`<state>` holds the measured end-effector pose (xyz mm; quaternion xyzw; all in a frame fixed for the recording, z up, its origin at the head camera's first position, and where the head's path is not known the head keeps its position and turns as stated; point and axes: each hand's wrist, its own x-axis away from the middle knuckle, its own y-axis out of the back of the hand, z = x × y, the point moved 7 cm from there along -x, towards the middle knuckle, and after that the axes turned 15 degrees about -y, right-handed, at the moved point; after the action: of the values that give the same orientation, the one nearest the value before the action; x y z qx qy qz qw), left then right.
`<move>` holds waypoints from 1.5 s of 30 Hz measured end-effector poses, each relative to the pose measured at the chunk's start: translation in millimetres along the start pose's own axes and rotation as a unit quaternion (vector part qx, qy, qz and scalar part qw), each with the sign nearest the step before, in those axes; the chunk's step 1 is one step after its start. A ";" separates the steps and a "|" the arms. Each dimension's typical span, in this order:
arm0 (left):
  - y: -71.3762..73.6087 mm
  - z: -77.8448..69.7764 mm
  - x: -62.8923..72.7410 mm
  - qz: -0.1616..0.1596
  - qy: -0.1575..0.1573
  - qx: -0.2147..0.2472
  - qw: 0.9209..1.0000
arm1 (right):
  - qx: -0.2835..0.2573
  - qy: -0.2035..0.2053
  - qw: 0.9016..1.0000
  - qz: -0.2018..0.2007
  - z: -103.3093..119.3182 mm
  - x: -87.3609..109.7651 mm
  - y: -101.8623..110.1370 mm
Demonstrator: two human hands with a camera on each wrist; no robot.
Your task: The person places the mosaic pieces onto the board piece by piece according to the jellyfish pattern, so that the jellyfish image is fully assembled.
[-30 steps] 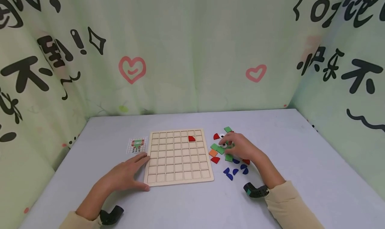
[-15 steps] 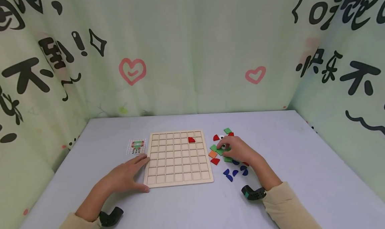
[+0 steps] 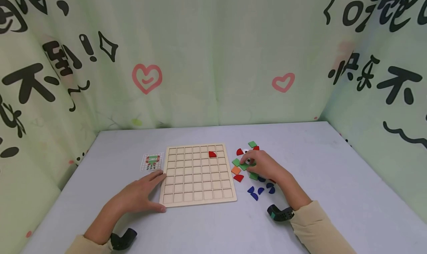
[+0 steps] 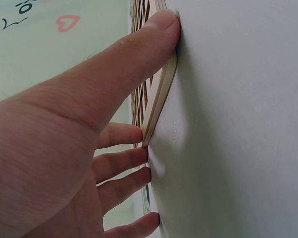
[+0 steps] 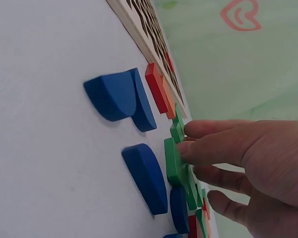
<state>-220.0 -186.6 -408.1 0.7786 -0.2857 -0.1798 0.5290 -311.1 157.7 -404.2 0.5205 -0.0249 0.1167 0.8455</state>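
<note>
My left hand (image 3: 141, 194) rests at the left side of a wooden grid board (image 3: 197, 204). In the left wrist view its thumb (image 4: 124, 62) lies along the board's edge, and its straight fingertips touch the table by the corner. A single red quarter-round piece (image 3: 212, 154) sits in a grid cell at upper right. My right hand (image 3: 265, 165) is low among loose pieces right of the board, thumb and index finger close to a green square piece (image 3: 244, 167). Whether they pinch it cannot be told. A round eye piece (image 3: 248, 161) shows between those fingers.
A small picture card (image 3: 152, 161) with a gridded figure lies left of the board. Several blue rounded pieces (image 3: 254, 196) lie toward me from the right hand. An orange square (image 3: 236, 170) and a red piece (image 3: 238, 178) lie beside the board's right edge.
My right hand has moved slightly left and lowered its thumb and index finger toward the green and eye pieces. The left hand and the board have stayed put.
</note>
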 end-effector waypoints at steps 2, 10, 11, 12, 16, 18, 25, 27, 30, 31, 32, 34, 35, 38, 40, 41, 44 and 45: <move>0.3 0.1 0.2 0.001 0.001 -0.001 1.000 | 0.000 -0.002 1.000 -0.001 0.6 0.3 0.1; 0.2 -0.5 1.6 0.006 0.006 0.001 1.000 | -0.004 -0.003 1.000 -0.006 -1.8 -0.8 -1.8; 0.0 -0.5 1.5 0.006 0.006 0.000 1.000 | -0.005 -0.002 1.000 -0.009 -2.1 -0.9 -1.3; 0.0 -0.6 1.4 0.006 0.006 0.001 1.000 | -0.006 -0.001 1.000 -0.013 -2.2 -1.1 -0.6; -0.4 0.0 0.6 0.006 0.013 0.003 1.000 | -0.022 0.016 0.999 -0.027 2.1 -2.4 3.2; -0.9 0.8 0.4 0.007 0.017 0.005 1.000 | -0.030 0.026 0.999 -0.026 5.8 -4.0 3.4; -2.2 3.2 -1.4 0.010 0.022 0.001 1.000 | -0.057 0.043 0.997 -0.033 17.9 -8.2 2.4; -2.7 3.1 -1.2 0.011 0.023 0.001 1.000 | -0.065 0.051 0.996 -0.035 22.3 -9.1 1.8; -2.4 2.8 -0.8 0.013 0.024 0.000 1.000 | -0.074 0.058 0.995 -0.027 28.2 -12.1 -1.6; -2.1 2.5 -0.9 0.014 0.024 0.000 1.000 | -0.078 0.059 0.995 -0.024 30.2 -13.6 -2.3; -1.8 2.2 -0.9 0.014 0.024 0.000 1.000 | -0.081 0.061 0.995 -0.020 32.9 -15.1 -3.1; -0.5 1.3 -0.8 0.012 0.023 -0.001 1.000 | -0.084 0.063 0.994 -0.017 38.3 -18.2 -4.4; -0.1 1.0 -0.7 0.012 0.022 -0.002 1.000 | -0.085 0.066 0.994 -0.016 41.3 -20.1 -4.8; 1.2 -0.1 -0.4 0.010 0.017 -0.003 1.000 | -0.085 0.070 0.994 -0.014 48.8 -25.7 -6.9; 1.4 -0.5 -0.3 0.009 0.015 -0.002 1.000 | -0.090 0.067 0.994 -0.008 51.8 -30.0 -9.4; 1.2 -0.5 -0.3 0.009 0.014 -0.002 1.000 | -0.091 0.067 0.994 -0.005 53.0 -31.9 -10.7; 0.6 -0.5 0.0 0.009 0.014 -0.001 1.000 | -0.095 0.064 0.993 0.004 56.3 -36.7 -14.8; 0.4 -0.4 0.1 0.009 0.015 -0.001 1.000 | -0.096 0.063 0.993 0.006 57.1 -38.0 -16.0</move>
<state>-219.8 -186.5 -407.6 0.7779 -0.2846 -0.1638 0.5357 -340.0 93.7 -398.3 0.4281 0.0145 0.1514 0.8909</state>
